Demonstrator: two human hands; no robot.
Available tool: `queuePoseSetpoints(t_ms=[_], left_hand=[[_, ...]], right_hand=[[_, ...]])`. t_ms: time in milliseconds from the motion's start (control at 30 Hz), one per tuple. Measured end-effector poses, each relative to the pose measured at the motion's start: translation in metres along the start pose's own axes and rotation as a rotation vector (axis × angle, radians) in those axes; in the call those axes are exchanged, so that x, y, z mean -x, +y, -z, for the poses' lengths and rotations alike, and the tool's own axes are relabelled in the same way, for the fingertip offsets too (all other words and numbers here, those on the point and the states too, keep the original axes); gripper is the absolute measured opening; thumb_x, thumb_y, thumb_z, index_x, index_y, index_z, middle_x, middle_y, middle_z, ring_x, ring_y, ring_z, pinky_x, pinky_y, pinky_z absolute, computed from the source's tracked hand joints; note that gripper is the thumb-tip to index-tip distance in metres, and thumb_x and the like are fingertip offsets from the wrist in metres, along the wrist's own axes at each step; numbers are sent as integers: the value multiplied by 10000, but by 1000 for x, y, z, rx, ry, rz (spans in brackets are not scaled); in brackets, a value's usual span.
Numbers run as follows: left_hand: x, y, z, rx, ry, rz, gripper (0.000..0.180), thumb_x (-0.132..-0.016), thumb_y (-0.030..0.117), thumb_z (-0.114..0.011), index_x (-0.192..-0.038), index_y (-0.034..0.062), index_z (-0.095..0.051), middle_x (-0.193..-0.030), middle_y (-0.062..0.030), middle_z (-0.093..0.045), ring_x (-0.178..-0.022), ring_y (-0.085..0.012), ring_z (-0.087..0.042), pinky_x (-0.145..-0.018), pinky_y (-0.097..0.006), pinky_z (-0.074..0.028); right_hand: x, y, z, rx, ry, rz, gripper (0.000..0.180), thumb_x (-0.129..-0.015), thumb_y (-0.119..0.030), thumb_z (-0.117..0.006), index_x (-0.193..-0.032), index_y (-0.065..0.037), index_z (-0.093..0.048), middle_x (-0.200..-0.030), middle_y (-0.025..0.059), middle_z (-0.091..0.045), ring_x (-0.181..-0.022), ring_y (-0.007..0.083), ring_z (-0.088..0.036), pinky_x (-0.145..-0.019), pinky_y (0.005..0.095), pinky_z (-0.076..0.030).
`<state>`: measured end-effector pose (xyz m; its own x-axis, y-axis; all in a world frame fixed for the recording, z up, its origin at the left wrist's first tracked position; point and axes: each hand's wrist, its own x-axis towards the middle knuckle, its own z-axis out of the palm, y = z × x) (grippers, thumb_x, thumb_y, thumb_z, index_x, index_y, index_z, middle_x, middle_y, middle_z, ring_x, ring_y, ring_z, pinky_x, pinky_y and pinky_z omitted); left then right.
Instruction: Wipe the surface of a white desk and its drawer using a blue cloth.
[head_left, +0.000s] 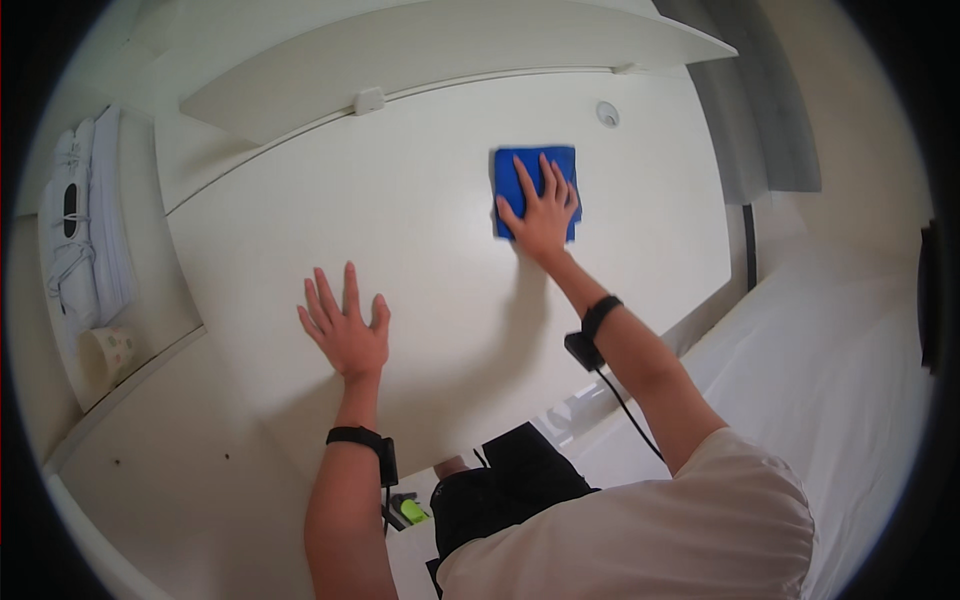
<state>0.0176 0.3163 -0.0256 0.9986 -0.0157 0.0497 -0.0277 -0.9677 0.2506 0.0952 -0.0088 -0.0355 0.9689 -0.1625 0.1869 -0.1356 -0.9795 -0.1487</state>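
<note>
Right hand (pixel 543 217) lies on the blue cloth (pixel 508 178), its grip flat, fingers extended and splayed, not clasping it. The cloth rests on the white desk (pixel 430 210), at two o'clock from the left hand (pixel 350 335). That hand is palm down, its grip spread wide, holding nothing. A round grommet (pixel 607 114) sits at one o'clock from the cloth.

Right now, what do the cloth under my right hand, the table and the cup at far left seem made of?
Cloth: matte blue fabric, perhaps microfibre; it looks soft and folded, but the weave is too small to tell.
Table: probably laminated or painted board, smooth and white with a faint sheen.
Cup: likely paper, judging by its pale, patterned wall; thin plastic is possible.
</note>
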Motion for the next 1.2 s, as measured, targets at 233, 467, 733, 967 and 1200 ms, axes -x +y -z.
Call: queuePoseSetpoints(t_ms=[233, 467, 733, 967, 1200], left_hand=[[-1, 0, 2, 40, -26, 7, 631, -935, 357, -623, -1532, 208, -482, -1650, -181, -293, -1516, -394, -264, -1207, -618, -170], [-1, 0, 4, 67, -20, 10, 546, -1001, 249, -497, -1543, 197, -467, -1657, -175, -283, -1532, -387, -238, -1219, -603, -129], [2, -1, 1, 32, -81, 33, 544, -1000, 206, -459, -1544, 197, -461, -1658, -175, -277, -1544, -377, -210, -1233, -593, -101], [-3, 9, 8, -4, -25, -18, 557, -993, 195, -511, -1544, 150, -451, -1614, -197, -341, -1498, -418, -272, -1209, -589, -177], [-45, 71, -1, 133, 111, -147, 457, -905, 236, -696, -1337, 116, -605, -1307, -175, -533, -1212, -393, -469, -1056, -538, -339]], right_hand=[[-76, -129, -42, -74, -6, 86, 713, -933, -568, -550, -1566, -271, -411, -1618, 197, -332, -1513, 377, -226, -1175, 629, -111], [6, -179, -11, -264, -265, 211, 597, -1031, -473, -453, -1581, -250, -389, -1667, 191, -236, -1539, 361, -178, -1198, 612, -69], [29, -25, 29, -317, -165, 7, 560, -1003, -204, -525, -1557, -199, -442, -1642, 170, -324, -1515, 389, -287, -1187, 517, -256], [9, 19, 14, -161, -167, 156, 527, -1029, -265, -467, -1553, -211, -437, -1642, 141, -329, -1514, 356, -291, -1232, 515, -204], [6, 20, 18, -225, -146, 122, 488, -1017, -246, -501, -1504, -207, -507, -1611, 128, -391, -1490, 341, -342, -1219, 505, -248]])
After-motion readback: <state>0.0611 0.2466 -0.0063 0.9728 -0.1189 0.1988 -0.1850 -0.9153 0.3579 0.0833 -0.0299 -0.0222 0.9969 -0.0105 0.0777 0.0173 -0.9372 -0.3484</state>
